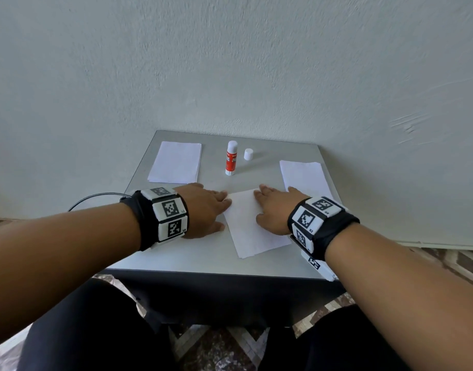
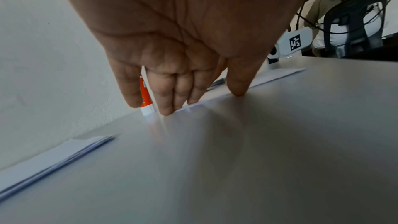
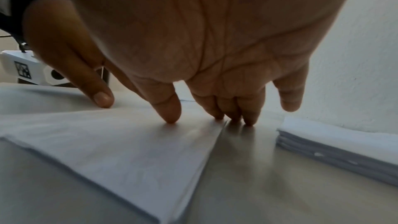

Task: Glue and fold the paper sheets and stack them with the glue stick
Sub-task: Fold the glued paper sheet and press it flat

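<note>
A folded white paper sheet (image 1: pixel 252 223) lies flat in the middle of the grey square tabletop (image 1: pixel 176 253), between both hands. The left hand (image 1: pixel 203 210) rests with straight fingers at the sheet's left edge, its grip released; the right hand (image 1: pixel 274 210) presses straight fingertips (image 3: pixel 170 117) on the sheet's far right corner, also grasping nothing.

The paper looks thin, light and limp, likely to slide on the smooth top, so it is best pinned flat and lifted by pinching an edge or corner.

The head view alone shows the uncapped red-and-white glue stick (image 1: pixel 232 158) standing upright behind, its white cap (image 1: pixel 248 154) beside it, and white paper stacks far left (image 1: pixel 175 163) and right (image 1: pixel 303 175). The right wrist view shows the sheet's doubled layers and the right stack's thickness (image 3: pixel 336 157).
</note>
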